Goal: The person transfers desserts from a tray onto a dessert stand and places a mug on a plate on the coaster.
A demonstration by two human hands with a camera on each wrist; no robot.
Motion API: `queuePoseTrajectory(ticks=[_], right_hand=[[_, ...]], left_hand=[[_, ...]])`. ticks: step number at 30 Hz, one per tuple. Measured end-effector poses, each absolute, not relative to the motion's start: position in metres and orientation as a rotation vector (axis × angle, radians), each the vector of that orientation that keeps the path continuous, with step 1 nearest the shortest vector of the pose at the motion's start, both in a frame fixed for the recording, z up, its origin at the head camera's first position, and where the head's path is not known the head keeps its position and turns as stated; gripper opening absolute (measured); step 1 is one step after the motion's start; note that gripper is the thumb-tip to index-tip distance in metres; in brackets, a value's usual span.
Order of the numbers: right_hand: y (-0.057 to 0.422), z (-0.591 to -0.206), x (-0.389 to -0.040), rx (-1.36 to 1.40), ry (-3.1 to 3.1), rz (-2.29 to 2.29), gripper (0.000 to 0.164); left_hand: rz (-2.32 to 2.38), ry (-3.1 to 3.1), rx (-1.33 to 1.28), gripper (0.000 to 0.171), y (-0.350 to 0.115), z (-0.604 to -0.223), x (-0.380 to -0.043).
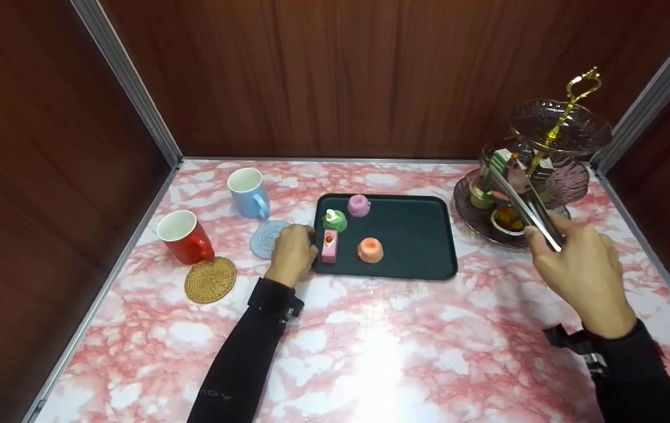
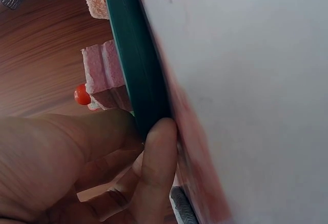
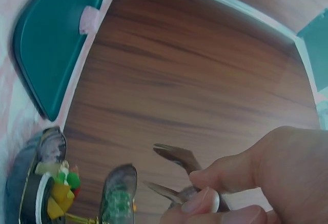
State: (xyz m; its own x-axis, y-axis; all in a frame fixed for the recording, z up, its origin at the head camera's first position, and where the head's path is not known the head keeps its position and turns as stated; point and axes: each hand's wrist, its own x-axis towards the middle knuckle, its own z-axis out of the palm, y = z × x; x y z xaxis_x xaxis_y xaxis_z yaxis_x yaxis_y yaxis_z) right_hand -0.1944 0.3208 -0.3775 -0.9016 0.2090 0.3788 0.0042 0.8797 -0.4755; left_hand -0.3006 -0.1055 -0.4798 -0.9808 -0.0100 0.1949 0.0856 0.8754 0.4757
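My left hand (image 1: pixel 292 254) pinches the left rim of a dark green tray (image 1: pixel 411 235), and the fingers (image 2: pixel 160 152) press against its edge in the left wrist view. On the tray sit a pink cake slice (image 1: pixel 328 251) with a red topping, a green cake (image 1: pixel 335 221), a purple cake (image 1: pixel 359 205) and an orange ring-shaped cake (image 1: pixel 370 250). My right hand (image 1: pixel 583 270) holds metal tongs (image 1: pixel 526 208) in front of a tiered stand (image 1: pixel 561 130). In the right wrist view the tong tips are apart, with nothing visible between them.
Small cakes and a fruit cup (image 1: pixel 508 222) fill the stand's lower tiers. At left are a blue mug (image 1: pixel 248 194), a red mug (image 1: pixel 184 237), a light blue coaster (image 1: pixel 267 239) and a woven tan coaster (image 1: pixel 210 280). Wooden panels (image 1: pixel 335 76) enclose the marbled table (image 1: pixel 194 352).
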Motion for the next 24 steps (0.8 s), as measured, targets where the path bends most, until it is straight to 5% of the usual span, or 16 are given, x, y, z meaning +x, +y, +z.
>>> queuePoseTrajectory(ticks=[24], right_hand=[[0.276,-0.422,-0.212,0.239,-2.586,0.638,0.054]], left_hand=[[-0.738,-2.843,-0.067,0.027,-0.106,-0.479,-0.301]])
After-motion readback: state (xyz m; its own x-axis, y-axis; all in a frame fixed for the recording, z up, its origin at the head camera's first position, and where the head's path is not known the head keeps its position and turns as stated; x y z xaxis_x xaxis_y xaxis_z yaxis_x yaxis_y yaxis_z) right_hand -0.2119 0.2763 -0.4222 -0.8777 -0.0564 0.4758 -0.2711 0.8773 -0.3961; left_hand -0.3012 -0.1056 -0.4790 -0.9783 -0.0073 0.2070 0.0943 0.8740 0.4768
